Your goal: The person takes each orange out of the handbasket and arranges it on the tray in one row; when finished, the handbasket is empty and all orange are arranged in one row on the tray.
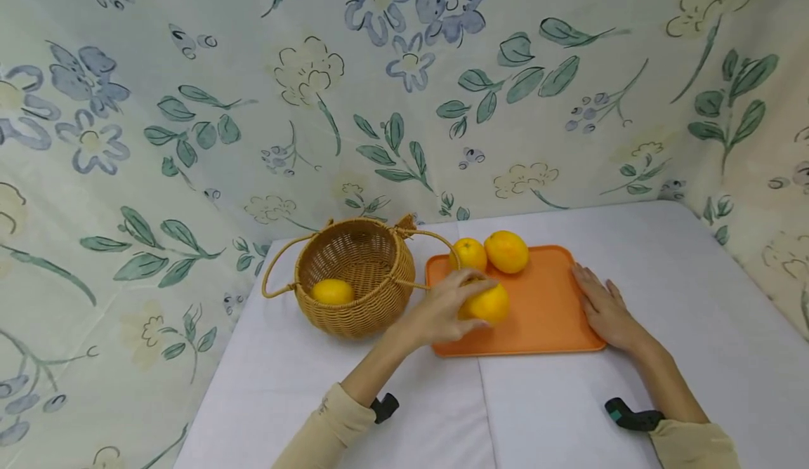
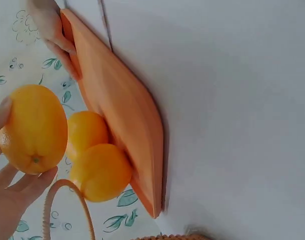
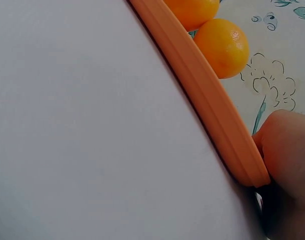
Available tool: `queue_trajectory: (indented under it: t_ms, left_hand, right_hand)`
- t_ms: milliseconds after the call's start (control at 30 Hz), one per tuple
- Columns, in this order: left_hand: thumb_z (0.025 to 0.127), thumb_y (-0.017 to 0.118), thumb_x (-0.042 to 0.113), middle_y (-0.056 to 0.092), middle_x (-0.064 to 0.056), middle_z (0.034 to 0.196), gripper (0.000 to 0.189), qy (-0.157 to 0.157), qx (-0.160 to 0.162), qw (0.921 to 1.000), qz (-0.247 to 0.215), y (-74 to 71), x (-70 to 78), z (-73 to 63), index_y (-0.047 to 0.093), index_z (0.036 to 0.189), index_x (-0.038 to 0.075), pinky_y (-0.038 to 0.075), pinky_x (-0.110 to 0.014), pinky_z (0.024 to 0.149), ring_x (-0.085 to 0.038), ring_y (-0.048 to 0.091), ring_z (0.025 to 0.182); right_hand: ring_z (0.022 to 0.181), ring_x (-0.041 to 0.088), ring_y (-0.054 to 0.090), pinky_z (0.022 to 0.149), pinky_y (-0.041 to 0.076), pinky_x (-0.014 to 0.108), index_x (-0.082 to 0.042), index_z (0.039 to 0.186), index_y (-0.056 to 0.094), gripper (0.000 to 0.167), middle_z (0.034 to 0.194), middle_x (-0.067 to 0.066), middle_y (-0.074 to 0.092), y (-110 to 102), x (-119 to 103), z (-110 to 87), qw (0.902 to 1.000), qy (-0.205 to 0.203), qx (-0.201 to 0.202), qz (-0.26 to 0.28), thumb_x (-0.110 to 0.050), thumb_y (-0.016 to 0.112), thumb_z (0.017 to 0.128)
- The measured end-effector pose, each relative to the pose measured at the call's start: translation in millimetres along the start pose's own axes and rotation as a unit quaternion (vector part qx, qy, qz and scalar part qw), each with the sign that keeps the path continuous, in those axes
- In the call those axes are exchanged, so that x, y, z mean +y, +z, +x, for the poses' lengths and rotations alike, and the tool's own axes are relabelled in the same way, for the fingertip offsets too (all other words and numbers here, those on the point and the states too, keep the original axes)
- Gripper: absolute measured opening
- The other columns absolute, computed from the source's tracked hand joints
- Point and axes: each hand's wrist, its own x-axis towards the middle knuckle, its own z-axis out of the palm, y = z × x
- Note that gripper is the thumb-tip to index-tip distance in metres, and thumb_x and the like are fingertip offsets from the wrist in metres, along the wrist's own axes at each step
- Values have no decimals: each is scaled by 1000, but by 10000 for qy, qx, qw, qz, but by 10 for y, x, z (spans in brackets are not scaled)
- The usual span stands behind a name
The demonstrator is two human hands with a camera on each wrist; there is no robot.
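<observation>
My left hand (image 1: 445,309) grips an orange (image 1: 491,305) between thumb and fingers, over the left part of an orange tray (image 1: 550,307). In the left wrist view the held orange (image 2: 35,130) shows its stem end. Two more oranges, one (image 1: 468,254) beside the other (image 1: 507,251), lie at the tray's back left. My right hand (image 1: 607,311) rests along the tray's right edge with its fingers straight. Left of the tray stands a round wicker basket (image 1: 347,318), with one yellow-orange fruit (image 1: 332,291) inside it.
The basket's right handle (image 1: 436,236) leans out over the tray's left edge, close to my left hand, and its left handle (image 1: 272,272) sticks out the other way. A white cloth (image 1: 417,406) covers the table. Behind it hangs a floral curtain (image 1: 404,104).
</observation>
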Motion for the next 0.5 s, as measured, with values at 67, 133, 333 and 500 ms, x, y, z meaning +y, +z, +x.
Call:
queue_trajectory:
  t_ms: [67,133,333,500]
  left_hand:
    - [94,78,33,53,-4,148,64,-94,-137,9998,76,59,5,1,54,150,15,44,-34,118,-21,51,138]
    - [94,78,33,52,-5,150,64,-270,-287,9992,89,105,0,-4,54,151,15,44,-35,119,-21,50,140]
    - [91,82,34,53,-6,153,70,-865,-422,9952,189,174,-58,-18,53,150,11,41,-36,122,-21,49,143]
    - [88,84,35,56,-6,150,70,-963,-333,9942,342,228,-94,-23,56,146,8,43,-34,120,-20,52,140]
  right_hand:
    - [157,52,8,125,-11,66,10,161,16,55,167,34,15,2,4,-5,10000,-17,15,1,-6,32,110]
    - [156,53,9,125,-11,66,10,160,17,55,166,35,15,5,4,-8,10000,-58,36,25,-5,32,110]
    - [156,54,11,125,-9,68,12,159,19,54,165,36,18,4,-9,-14,9999,-120,103,36,-5,33,110]
    - [156,53,10,125,-10,67,10,160,18,55,165,36,17,-3,8,-10,9999,-122,117,10,-4,33,110]
